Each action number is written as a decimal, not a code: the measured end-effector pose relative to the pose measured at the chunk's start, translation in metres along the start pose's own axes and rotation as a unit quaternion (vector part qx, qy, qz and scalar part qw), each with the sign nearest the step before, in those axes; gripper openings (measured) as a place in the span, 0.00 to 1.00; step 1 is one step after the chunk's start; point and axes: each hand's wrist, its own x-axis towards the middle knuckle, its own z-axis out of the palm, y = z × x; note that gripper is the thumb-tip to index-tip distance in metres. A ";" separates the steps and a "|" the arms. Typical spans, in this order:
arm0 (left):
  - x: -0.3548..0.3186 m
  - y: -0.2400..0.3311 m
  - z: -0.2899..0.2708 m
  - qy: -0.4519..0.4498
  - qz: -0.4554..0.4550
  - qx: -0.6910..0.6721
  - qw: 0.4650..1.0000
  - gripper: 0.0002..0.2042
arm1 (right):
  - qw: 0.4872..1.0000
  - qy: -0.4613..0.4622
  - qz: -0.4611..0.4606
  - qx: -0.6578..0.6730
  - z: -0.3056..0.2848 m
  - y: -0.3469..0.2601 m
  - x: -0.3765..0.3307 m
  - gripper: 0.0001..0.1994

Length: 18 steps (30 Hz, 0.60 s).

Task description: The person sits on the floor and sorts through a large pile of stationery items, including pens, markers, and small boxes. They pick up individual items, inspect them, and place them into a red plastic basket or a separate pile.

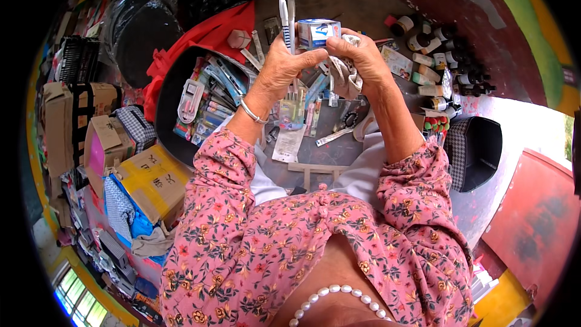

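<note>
Both of my hands are raised over the floor ahead of me, with a small blue-and-white box [318, 31] between them. My left hand [279, 71] is closed around a white capped pen [283, 12] and a grey one [292, 9], both pointing up; its thumb reaches toward the box. The thumb of my right hand [368, 63] presses on the box's near right edge. A crumpled, patterned pale cloth [346, 82] is also gripped in that hand and hangs below it. Some fingers of both hands are hidden behind what they hold.
To the left, a black tub [166, 106] holds many packaged pens and small stationery, beside red cloth [227, 27]. Cardboard boxes [151, 178] are stacked farther left. Several dark bottles [463, 60] stand at the right, above a checked dark bin [475, 154]. Loose packets lie between my legs.
</note>
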 end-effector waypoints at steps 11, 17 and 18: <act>-0.004 0.004 -0.001 0.050 0.006 -0.043 0.998 0.24 | 0.995 0.031 -0.028 -0.094 0.003 -0.001 -0.003 0.21; -0.003 0.000 0.009 0.068 0.137 0.131 0.980 0.29 | 0.917 0.243 -0.309 -0.073 0.000 -0.018 0.000 0.07; -0.004 -0.003 0.010 0.068 0.119 0.130 0.982 0.29 | 0.899 0.230 -0.345 -0.142 0.011 -0.018 -0.001 0.06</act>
